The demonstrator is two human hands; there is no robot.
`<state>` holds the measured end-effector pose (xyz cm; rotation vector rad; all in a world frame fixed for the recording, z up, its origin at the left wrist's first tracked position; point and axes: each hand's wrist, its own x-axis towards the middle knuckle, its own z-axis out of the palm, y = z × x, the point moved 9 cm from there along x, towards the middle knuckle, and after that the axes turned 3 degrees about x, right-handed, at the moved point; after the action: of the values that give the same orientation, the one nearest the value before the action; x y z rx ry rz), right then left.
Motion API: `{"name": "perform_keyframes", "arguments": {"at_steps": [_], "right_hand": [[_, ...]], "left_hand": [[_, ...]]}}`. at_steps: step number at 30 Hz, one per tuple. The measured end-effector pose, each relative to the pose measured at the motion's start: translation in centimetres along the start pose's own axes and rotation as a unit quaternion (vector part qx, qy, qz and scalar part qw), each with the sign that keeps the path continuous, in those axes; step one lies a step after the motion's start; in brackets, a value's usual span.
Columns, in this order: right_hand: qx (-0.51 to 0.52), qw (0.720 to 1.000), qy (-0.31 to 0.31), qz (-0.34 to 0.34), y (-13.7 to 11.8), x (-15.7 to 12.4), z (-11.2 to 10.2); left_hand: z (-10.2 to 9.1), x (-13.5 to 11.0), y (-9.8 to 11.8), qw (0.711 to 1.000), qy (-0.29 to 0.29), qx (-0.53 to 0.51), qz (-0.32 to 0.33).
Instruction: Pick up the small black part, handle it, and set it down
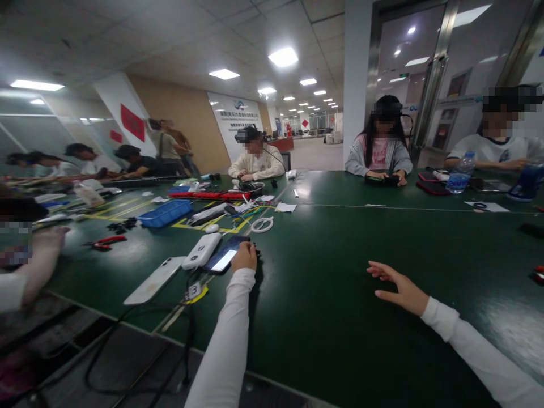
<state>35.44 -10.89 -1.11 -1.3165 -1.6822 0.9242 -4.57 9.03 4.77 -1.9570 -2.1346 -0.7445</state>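
Note:
My left hand (245, 256) is closed at the right end of a dark smartphone (224, 260), whose screen is partly lit white. Small dark bits show beside its fingers, but what it grips is hidden. My right hand (399, 288) is held over the green table, fingers apart, holding nothing. Left of the smartphone lies a white power bank (201, 251), and beyond that a white phone (155, 279) lies back side up. A small white round object (211, 228) sits just behind the power bank.
Behind are a blue basket (165, 213), a coiled white cable (262, 225) and several tangled wires. Red-handled pliers (106, 243) lie left. Black cables (187, 340) hang over the near edge. A water bottle (461, 173) stands far right. Several people sit around the table (314, 272).

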Motion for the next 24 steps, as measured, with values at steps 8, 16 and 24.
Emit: {"name": "perform_keyframes", "arguments": {"at_steps": [8, 16, 24], "right_hand": [[-0.009, 0.999, -0.031, -0.001, -0.3, -0.2, 0.2], [-0.014, 0.999, -0.030, 0.001, 0.2, -0.2, 0.3], [-0.014, 0.999, -0.040, 0.009, 0.3, -0.3, 0.4]], "left_hand": [[-0.8, 0.2, -1.3, 0.991, 0.064, -0.113, -0.029], [-2.1, -0.3, -4.0, 0.971, 0.144, -0.151, -0.118], [-1.0, -0.2, -4.7, 0.971, 0.135, -0.147, -0.130]]}}
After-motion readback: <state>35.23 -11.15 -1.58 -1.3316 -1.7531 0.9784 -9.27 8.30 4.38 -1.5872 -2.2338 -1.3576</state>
